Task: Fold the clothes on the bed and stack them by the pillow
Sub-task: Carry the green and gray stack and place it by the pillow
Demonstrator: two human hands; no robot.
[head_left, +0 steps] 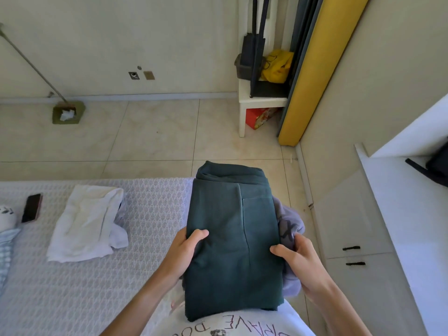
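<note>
I hold a stack of folded clothes in front of my chest. A dark green folded garment (230, 229) lies on top, and a lilac garment (289, 221) shows under it at the right. My left hand (186, 251) grips the stack's left edge with the thumb on top. On the right edge, my right hand (300, 260) grips the green and lilac layers together. A folded white garment (89, 221) lies on the bed (72, 287) to the left. No pillow is clearly in view.
A black phone (31, 207) lies on the bed near its left end, beside a white soft toy (6, 218). Beyond the bed is tiled floor (145, 137) with a mop (68, 112) and a white stool (261, 103). White cabinets (363, 238) stand at the right.
</note>
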